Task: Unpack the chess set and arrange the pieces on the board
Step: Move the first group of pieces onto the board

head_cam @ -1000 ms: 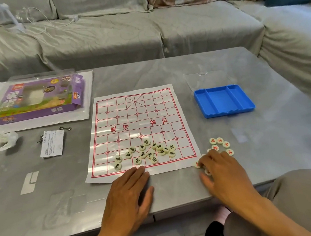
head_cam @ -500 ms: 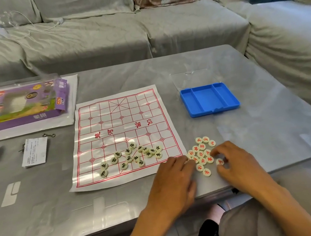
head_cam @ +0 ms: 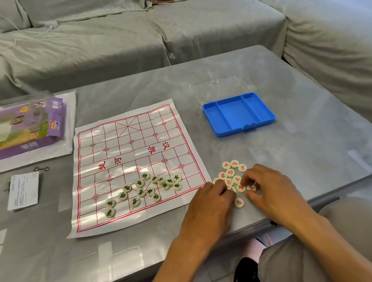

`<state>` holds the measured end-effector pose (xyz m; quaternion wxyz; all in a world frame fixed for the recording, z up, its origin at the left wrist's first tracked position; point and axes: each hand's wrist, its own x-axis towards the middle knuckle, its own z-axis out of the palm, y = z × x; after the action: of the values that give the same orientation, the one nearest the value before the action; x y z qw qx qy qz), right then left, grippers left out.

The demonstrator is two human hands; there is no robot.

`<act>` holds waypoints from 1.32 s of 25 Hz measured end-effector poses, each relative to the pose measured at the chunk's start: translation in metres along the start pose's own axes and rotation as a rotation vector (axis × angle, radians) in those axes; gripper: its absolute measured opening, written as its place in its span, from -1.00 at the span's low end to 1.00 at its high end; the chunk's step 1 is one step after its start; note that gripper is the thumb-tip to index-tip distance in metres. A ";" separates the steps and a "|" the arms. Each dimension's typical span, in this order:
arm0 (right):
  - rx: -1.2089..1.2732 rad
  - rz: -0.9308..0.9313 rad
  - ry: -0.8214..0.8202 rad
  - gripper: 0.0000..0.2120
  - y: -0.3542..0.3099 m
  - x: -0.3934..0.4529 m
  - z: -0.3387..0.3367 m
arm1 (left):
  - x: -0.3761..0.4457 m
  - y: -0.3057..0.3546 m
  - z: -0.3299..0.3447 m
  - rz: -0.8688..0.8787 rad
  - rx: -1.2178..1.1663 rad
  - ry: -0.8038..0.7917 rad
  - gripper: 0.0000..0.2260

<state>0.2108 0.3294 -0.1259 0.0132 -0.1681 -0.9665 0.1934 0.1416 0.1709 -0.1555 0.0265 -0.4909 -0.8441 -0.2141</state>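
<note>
I see the board (head_cam: 130, 166) mid-table, one cluster of pieces (head_cam: 144, 191) on its near part, another cluster (head_cam: 233, 174) just right of it, tray (head_cam: 239, 113) far right.

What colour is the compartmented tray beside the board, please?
Bright blue; the tray shows clearly in the head view.

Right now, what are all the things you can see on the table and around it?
board: one, white with red lines, table middle.
black-lettered pieces: about sixteen, cream, loose on the board's near part.
red-lettered pieces: a dozen or so, cream, on the table right of the board.
tray: one, blue, far right of the board.
clear lid: one, behind the tray.
box: one, purple, far left.
leaflet: one, white, left.
sofa: one, grey, behind.
left hand: touching the red-lettered pieces.
right hand: fingers curled on the red-lettered pieces.
</note>
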 end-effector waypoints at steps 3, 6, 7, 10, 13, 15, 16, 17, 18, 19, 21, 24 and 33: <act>0.005 -0.018 0.026 -0.88 -0.002 0.002 0.000 | -0.001 0.001 -0.002 0.009 -0.019 0.002 -0.87; 0.031 -0.029 0.062 -0.85 -0.001 0.001 -0.003 | -0.004 0.005 -0.004 0.012 -0.070 0.028 -0.90; 0.039 -0.037 0.052 -0.84 0.000 0.001 -0.004 | -0.005 0.008 -0.004 0.007 -0.102 0.042 -0.88; 0.045 -0.035 0.004 -0.83 0.001 0.001 -0.001 | -0.003 0.015 0.002 -0.032 -0.187 0.066 -0.79; 0.047 -0.026 0.012 -0.84 0.001 0.003 0.002 | -0.002 0.016 0.009 -0.081 -0.254 0.069 -0.82; 0.039 -0.022 0.018 -0.83 0.000 0.003 0.003 | -0.004 0.015 0.011 -0.106 -0.268 0.089 -0.85; 0.035 -0.015 0.020 -0.82 0.000 0.004 0.004 | -0.006 0.015 0.011 -0.125 -0.271 0.096 -0.85; 0.029 -0.008 0.024 -0.81 0.000 0.004 0.004 | -0.008 0.015 0.010 -0.142 -0.273 0.104 -0.84; 0.025 -0.002 0.027 -0.79 -0.001 0.004 0.004 | -0.009 0.015 0.010 -0.152 -0.271 0.110 -0.84; 0.022 0.004 0.027 -0.79 -0.001 0.004 0.004 | -0.009 0.016 0.010 -0.152 -0.265 0.116 -0.85; 0.015 0.025 0.020 -0.79 -0.001 0.004 0.003 | -0.010 0.017 0.010 -0.147 -0.255 0.118 -0.87; 0.024 0.064 0.018 -0.81 0.001 0.005 0.000 | -0.007 0.020 0.012 -0.171 -0.270 0.116 -0.87; 0.056 0.071 0.041 -0.70 -0.002 0.008 0.007 | -0.003 0.026 0.017 -0.264 -0.341 0.151 -0.83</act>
<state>0.2021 0.3277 -0.1315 0.0308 -0.2058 -0.9536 0.2175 0.1678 0.1863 -0.1630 -0.0221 -0.3561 -0.8482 -0.3915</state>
